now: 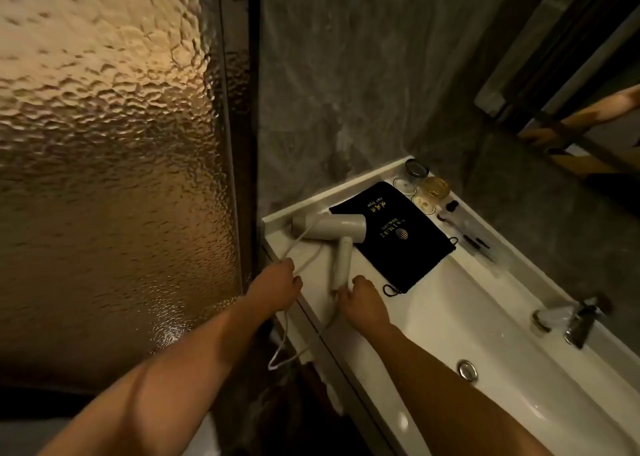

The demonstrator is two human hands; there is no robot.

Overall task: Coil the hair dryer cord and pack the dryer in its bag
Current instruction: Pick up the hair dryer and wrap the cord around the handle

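Coiling had barely begun: the left hand pinched the cord; the right hand gripped the dryer handle, the bag at 2 o'clock. Next, probably, loops gathered.

Dryer lies left of, perhaps overlapping, bag.

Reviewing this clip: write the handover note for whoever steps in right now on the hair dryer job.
Left hand: closed on the cord at the counter edge.
Right hand: fingertips at the dryer's handle end; grip unclear.
Hair dryer: lying on the counter, nose partly on the black bag.
Bag: flat, not opened.
Done: nothing coiled; cord hangs off the edge.
Left: coil cord, open bag, pack dryer.
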